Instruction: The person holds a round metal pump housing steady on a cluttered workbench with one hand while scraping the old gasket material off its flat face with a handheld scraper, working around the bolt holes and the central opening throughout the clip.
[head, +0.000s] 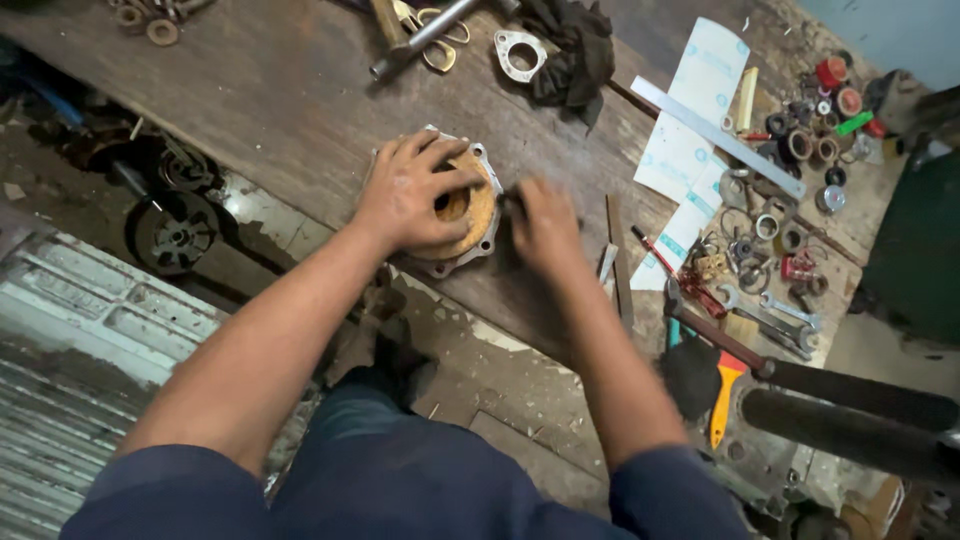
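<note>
A worn, dark wooden workbench (270,90) runs from eleven o'clock toward four o'clock, its planks scratched and stained. Below it, at six o'clock, the concrete floor (500,390) is cracked and dusty. At eight o'clock lies a ribbed grey metal panel (90,330). At one o'clock a pale blue wall (890,30) shows. The light is soft and even, possibly daylight.

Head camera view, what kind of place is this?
Likely a small mechanical repair workshop: a worn wooden bench, spanners and loose bearings and rings at its end. The left hand presses a metal flanged housing.
</note>
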`<state>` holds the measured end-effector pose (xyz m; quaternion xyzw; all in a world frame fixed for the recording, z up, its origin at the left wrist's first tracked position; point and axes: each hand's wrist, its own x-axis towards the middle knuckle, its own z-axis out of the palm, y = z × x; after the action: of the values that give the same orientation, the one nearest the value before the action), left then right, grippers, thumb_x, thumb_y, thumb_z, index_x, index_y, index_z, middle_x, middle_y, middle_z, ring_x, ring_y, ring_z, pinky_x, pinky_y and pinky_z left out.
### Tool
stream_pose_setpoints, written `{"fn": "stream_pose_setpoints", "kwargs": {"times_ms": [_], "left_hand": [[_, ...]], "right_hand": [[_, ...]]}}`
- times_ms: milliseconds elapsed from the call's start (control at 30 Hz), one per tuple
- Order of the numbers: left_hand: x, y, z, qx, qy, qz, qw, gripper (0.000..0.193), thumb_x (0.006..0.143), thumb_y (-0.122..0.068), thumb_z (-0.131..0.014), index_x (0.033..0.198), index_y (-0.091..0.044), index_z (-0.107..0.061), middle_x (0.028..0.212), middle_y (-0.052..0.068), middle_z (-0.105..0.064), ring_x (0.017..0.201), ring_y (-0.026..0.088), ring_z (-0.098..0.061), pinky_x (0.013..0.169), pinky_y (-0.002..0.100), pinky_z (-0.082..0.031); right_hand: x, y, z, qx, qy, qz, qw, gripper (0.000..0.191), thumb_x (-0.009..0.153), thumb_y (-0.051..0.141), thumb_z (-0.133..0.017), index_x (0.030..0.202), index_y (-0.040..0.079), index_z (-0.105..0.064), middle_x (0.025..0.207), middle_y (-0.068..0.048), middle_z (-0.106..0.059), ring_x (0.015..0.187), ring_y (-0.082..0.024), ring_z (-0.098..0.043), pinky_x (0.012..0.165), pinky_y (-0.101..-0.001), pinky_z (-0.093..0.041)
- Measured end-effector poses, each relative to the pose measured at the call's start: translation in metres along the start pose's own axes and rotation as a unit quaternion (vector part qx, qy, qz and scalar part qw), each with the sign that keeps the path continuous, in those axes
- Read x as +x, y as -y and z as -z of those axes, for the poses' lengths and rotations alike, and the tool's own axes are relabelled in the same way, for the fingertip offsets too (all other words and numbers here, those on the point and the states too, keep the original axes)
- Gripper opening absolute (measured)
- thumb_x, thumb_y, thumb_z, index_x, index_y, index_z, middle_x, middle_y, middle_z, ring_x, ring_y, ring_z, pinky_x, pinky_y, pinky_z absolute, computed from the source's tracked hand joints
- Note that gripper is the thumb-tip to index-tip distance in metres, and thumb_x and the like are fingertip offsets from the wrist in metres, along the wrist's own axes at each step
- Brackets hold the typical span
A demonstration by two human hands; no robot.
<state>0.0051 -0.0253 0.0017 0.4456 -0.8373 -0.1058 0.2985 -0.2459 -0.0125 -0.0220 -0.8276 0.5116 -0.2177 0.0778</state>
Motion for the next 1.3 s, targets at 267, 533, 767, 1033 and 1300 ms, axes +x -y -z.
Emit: {"fn": "stream_pose_setpoints", "kwargs": {"times_ms": [267, 533, 767, 1033, 1300], "left_hand": [[-0.003, 0.005, -0.01, 0.013, -0.004, -0.007, 1.0, 0.057, 0.068, -0.051, -0.08, 0.122, -0.032, -0.075, 0.145, 0.007, -0.059, 0.136, 0.038, -0.047, 0.109, 0.06, -0.035], [0.007, -0.04, -0.006, 0.088, -0.035, 0.185, 0.978, 0.059, 0.07, -0.054, -0.077, 0.124, -0.032, -0.069, 0.145, 0.009, -0.054, 0.134, 0.037, -0.043, 0.099, 0.061, -0.035], [0.02, -0.018, -0.004, 0.051, 0.051, 0.065, 0.995, 0.072, 0.076, -0.058, -0.076, 0.129, -0.011, -0.062, 0.149, 0.015, -0.052, 0.136, 0.039, -0.042, 0.106, 0.062, -0.034], [0.022, 0.003, -0.005, -0.035, 0.034, -0.051, 0.998, 0.063, 0.072, -0.049, -0.077, 0.125, -0.017, -0.069, 0.14, 0.007, -0.063, 0.133, 0.038, -0.051, 0.108, 0.059, -0.036], [0.025, 0.007, -0.003, -0.049, 0.04, -0.052, 0.997, 0.064, 0.069, -0.047, -0.079, 0.124, -0.016, -0.07, 0.139, 0.007, -0.064, 0.132, 0.037, -0.053, 0.107, 0.059, -0.038]], "right_hand": [[-0.03, 0.025, -0.006, 0.023, -0.052, -0.053, 0.997, 0.026, 0.089, 0.009, -0.068, 0.113, 0.004, -0.058, 0.111, -0.02, -0.064, 0.1, -0.044, -0.061, 0.085, -0.0539, -0.045], [-0.08, 0.052, 0.002, 0.151, -0.1, -0.108, 0.978, 0.023, 0.091, 0.011, -0.071, 0.112, 0.006, -0.063, 0.102, -0.018, -0.069, 0.095, -0.04, -0.066, 0.084, -0.0477, -0.053], [-0.051, 0.03, 0.029, 0.129, -0.109, -0.219, 0.961, 0.026, 0.094, 0.013, -0.068, 0.117, 0.003, -0.062, 0.104, -0.02, -0.071, 0.097, -0.041, -0.069, 0.084, -0.0464, -0.054], [-0.014, 0.027, 0.012, 0.1, -0.099, -0.176, 0.974, 0.022, 0.093, 0.014, -0.07, 0.112, 0.005, -0.061, 0.106, -0.021, -0.07, 0.101, -0.043, -0.068, 0.086, -0.0486, -0.055], [-0.021, 0.039, -0.006, -0.013, -0.084, -0.195, 0.977, 0.039, 0.09, 0.014, -0.067, 0.125, 0.001, -0.052, 0.109, -0.025, -0.068, 0.096, -0.048, -0.063, 0.078, -0.0566, -0.05]]}}
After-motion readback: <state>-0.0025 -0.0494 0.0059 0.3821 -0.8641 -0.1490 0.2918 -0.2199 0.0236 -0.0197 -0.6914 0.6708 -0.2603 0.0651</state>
